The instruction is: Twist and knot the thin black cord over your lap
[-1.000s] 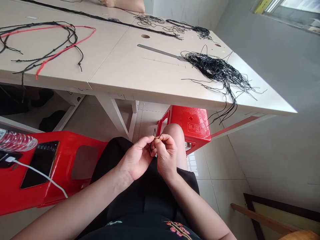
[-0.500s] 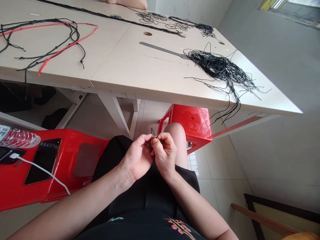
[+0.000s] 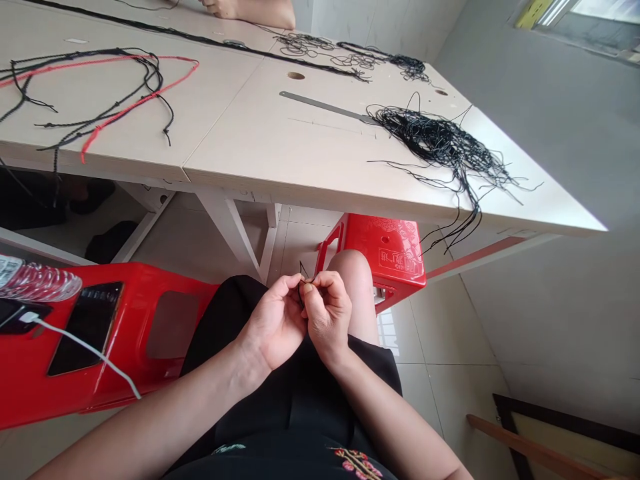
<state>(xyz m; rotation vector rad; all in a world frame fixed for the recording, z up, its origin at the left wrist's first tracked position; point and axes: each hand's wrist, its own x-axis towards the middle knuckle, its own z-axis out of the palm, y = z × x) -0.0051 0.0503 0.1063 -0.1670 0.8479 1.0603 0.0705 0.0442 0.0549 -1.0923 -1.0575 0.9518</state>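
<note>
Over my lap, my left hand (image 3: 277, 319) and my right hand (image 3: 327, 310) meet at the fingertips. Between them is a thin black cord (image 3: 302, 268), with a small loop of it sticking up above the fingers. My left thumb and forefinger pinch the cord, while the right thumb presses on it against the bent forefinger. Most of the cord is hidden by the fingers. On the table beyond lies a tangled bundle of black cords (image 3: 440, 143), some ends hanging over the edge. A grey metal ruler (image 3: 325, 105) reaches under that bundle.
Black braided cords and a red cord (image 3: 173, 85) lie on the table (image 3: 240, 167) at left. Another person's arm (image 3: 265, 12) rests at the far side. Red stools (image 3: 135, 287) stand to my left and under the table, the left one carrying phones (image 3: 87, 327) and a plastic bottle (image 3: 40, 280).
Both hands keep their pinch on the cord, with only slight finger movement. The view has tilted a little, and more of the other person's hand shows at the top.
</note>
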